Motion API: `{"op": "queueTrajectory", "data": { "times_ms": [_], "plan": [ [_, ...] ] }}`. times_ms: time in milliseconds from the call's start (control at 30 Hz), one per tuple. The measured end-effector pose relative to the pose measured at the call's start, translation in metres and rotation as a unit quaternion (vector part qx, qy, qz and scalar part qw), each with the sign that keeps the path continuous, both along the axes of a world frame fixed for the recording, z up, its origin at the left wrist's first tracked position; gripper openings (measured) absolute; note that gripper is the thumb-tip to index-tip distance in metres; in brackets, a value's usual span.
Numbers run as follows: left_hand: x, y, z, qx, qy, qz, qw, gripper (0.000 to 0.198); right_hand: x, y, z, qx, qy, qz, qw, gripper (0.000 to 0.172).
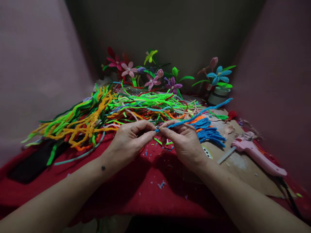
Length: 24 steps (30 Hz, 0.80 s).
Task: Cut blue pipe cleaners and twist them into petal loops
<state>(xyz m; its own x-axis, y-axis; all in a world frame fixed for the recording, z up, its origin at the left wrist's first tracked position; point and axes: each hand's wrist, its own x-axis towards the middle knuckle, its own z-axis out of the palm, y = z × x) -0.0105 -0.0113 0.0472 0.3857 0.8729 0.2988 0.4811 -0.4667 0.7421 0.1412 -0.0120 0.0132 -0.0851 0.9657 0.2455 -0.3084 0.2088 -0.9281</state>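
Note:
A blue pipe cleaner (204, 111) runs from between my fingertips up to the right, its far end in the air. My left hand (132, 137) pinches its near end between thumb and index finger. Close beside it, my right hand (182, 139) grips the same pipe cleaner a little further along, with the thumb on top. Both hands are above the red cloth (157, 191), almost touching. Behind my right hand lies a bundle of blue looped pieces (210, 136), with some orange ones next to it.
Loose green, orange and yellow pipe cleaners (89, 119) cover the table's back and left. Fuzzy flowers (150, 81) stand behind them. On the right, a pink glue gun (259, 155) rests on cardboard (247, 178). A dark flat object (29, 165) lies at the left.

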Motion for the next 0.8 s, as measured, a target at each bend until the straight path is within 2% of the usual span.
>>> {"op": "queueTrajectory", "data": {
  "times_ms": [67, 267, 433, 500, 633, 700, 800],
  "plan": [
    [-0.0009, 0.0004, 0.002, -0.036, -0.031, -0.003, 0.999, 0.014, 0.0003, 0.0001, -0.0006, 0.002, -0.004, 0.005, 1.0, 0.006],
    [-0.0028, 0.001, 0.0036, -0.029, -0.016, 0.03, 0.999, 0.013, -0.0002, 0.0015, -0.0054, -0.011, 0.04, 0.025, 0.999, 0.006],
    [-0.0058, 0.0051, 0.0038, -0.132, -0.006, -0.019, 0.991, 0.019, -0.0006, -0.0007, -0.0008, -0.006, -0.01, -0.007, 1.0, 0.006],
    [-0.0069, 0.0062, 0.0031, -0.119, 0.011, -0.035, 0.992, 0.019, -0.001, -0.0012, 0.0008, -0.01, -0.018, -0.004, 1.0, 0.005],
    [-0.008, 0.0064, 0.0028, -0.018, 0.064, -0.01, 0.998, 0.02, -0.0001, 0.0019, -0.0012, -0.039, 0.031, 0.005, 0.999, 0.013],
    [-0.0087, 0.0065, 0.0043, -0.009, 0.082, -0.013, 0.996, 0.021, 0.0013, 0.0046, -0.0029, -0.052, 0.052, -0.003, 0.997, 0.018],
    [-0.0093, 0.0065, 0.0077, -0.114, 0.063, -0.062, 0.989, 0.024, 0.0021, 0.0064, -0.0044, -0.07, 0.076, -0.005, 0.995, 0.017]
  ]
}}
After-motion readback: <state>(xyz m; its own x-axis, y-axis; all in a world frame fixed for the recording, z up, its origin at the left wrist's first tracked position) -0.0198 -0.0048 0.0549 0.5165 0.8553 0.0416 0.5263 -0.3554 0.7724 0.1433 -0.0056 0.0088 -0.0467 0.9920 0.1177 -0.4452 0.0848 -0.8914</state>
